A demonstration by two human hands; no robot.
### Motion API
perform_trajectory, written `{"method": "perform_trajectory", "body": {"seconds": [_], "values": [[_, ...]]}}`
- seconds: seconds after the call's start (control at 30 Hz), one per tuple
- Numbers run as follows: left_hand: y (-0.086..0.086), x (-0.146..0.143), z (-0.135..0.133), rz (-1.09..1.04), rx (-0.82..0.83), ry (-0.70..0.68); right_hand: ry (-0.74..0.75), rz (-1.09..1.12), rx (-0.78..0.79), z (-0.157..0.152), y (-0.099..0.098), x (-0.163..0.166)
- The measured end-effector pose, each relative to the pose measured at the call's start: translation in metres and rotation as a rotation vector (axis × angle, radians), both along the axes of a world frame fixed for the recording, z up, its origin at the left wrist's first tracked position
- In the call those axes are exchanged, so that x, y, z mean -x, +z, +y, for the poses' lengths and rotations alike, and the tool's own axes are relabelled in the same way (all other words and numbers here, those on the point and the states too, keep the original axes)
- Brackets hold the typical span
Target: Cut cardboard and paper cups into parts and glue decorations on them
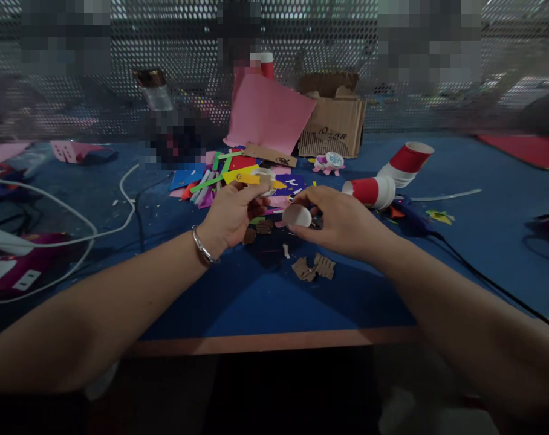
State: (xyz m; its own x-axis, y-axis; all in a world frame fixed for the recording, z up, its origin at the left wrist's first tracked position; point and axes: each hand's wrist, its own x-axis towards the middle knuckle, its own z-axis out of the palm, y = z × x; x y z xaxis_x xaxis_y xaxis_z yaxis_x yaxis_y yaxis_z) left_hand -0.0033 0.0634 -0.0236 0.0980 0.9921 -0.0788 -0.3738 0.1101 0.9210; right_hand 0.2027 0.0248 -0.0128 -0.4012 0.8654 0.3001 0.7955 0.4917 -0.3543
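My right hand (342,220) grips a small white disc (297,216) by its edge, thumb below and fingers behind. My left hand (231,211), with a silver bracelet at the wrist, is closed near the heap of paper scraps. A pale, yellowish piece (262,180) shows at its fingertips; its exact kind is unclear. Beneath and between the hands lie colourful paper scraps (204,184) and brown corrugated bits. Nearer the table edge are torn cardboard pieces (324,264). Just beyond the right hand, a red-and-white paper cup (369,191) lies on its side.
Another red-and-white cup (410,163) leans behind it. A cardboard box (331,124), a pink sheet (268,109) and a small pink turtle-like craft (329,162) stand at the back. White cable (90,223) loops on the left; a dark corded tool (413,217) lies right. Perforated metal closes the rear.
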Motion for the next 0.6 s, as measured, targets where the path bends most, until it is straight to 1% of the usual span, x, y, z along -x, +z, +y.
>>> {"method": "perform_trajectory", "body": {"seconds": [0.17, 0.23, 0.33, 0.4, 0.5, 0.6], "values": [[0.002, -0.002, -0.002, 0.028, 0.019, -0.028, 0.055, 0.143, -0.130, -0.001, 0.014, -0.010], [0.002, -0.003, -0.004, 0.081, 0.023, -0.045, 0.075, 0.173, -0.173, -0.002, 0.017, -0.012], [0.001, -0.005, -0.008, 0.165, 0.024, -0.107, 0.113, 0.208, -0.204, -0.004, 0.019, -0.012], [0.000, -0.006, -0.011, 0.195, -0.011, -0.140, 0.158, 0.217, -0.209, -0.005, 0.018, -0.011], [-0.001, -0.008, -0.017, 0.252, -0.111, -0.166, 0.235, 0.220, -0.214, -0.004, 0.015, -0.010], [-0.002, -0.008, -0.020, 0.318, -0.220, -0.201, 0.264, 0.225, -0.216, -0.003, 0.013, -0.009]]}}
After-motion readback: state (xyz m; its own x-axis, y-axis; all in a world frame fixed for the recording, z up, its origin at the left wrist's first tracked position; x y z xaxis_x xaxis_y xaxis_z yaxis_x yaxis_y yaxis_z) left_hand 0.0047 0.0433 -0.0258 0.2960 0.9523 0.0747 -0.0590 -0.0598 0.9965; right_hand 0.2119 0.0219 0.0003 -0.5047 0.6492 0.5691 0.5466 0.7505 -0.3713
